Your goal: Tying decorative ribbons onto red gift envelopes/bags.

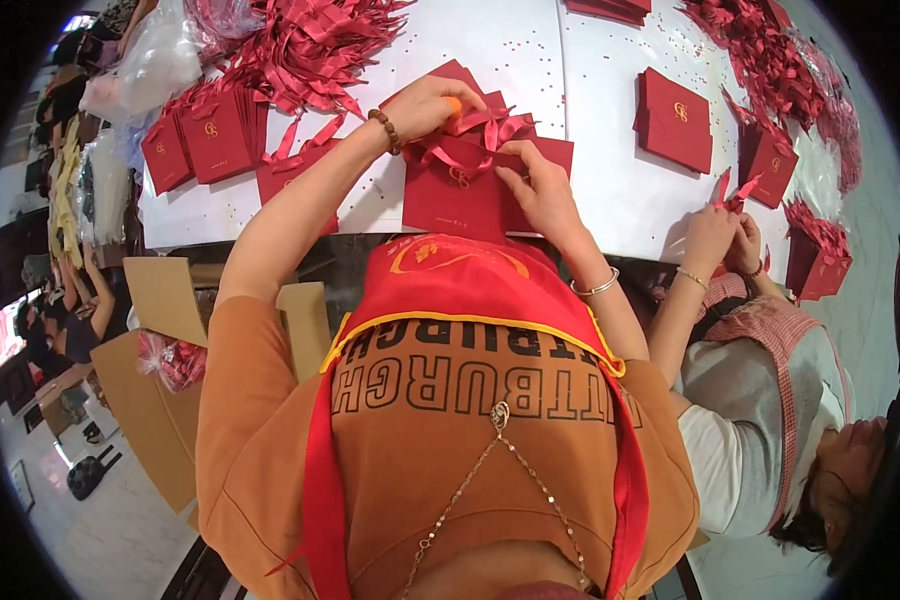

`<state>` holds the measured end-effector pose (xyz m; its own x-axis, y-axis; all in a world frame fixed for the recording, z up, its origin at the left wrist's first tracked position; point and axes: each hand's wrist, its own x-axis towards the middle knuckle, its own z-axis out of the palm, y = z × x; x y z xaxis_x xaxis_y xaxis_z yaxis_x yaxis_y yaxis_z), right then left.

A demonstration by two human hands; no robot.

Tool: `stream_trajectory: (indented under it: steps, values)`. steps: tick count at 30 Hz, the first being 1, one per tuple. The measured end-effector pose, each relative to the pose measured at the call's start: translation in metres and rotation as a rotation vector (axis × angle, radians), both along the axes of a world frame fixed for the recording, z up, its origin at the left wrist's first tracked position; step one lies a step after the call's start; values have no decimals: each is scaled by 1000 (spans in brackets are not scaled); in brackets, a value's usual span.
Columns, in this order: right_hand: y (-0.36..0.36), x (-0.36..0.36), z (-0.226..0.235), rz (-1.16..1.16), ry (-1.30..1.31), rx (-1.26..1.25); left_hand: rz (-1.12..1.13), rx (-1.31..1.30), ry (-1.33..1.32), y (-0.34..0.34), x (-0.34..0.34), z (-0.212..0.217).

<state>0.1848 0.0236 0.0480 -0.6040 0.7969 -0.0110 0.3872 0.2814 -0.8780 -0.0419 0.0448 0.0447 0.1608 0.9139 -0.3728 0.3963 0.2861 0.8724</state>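
A dark red paper gift bag with gold print lies in front of me at the table's near edge, on top of other red bags. Red satin ribbon runs in loops across its upper edge. My left hand reaches in from the left, its fingers closed on the ribbon. Something small and orange shows at those fingertips. On the other side, my right hand pinches the ribbon between thumb and forefinger, just above the bag's print. Part of the ribbon is hidden behind my fingers.
Finished-looking red bags stand at left beside a heap of ribbons. More bags are stacked at right. A co-worker's hands handle a ribboned bag there. Cardboard boxes stand below the table at left.
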Motion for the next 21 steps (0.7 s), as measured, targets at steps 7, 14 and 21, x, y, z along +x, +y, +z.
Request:
stream_trajectory:
  steps: [7,14,21]
  values:
    - [-1,-4,-7,-4,83,92,-2,-31,110,2,24,-1]
    - [-4,-7,-8,-31,-20,363,-138,7,328,12,26,-9]
    - [-10,-12,-9,-144,77,182,-196,126,424,12,20,-16]
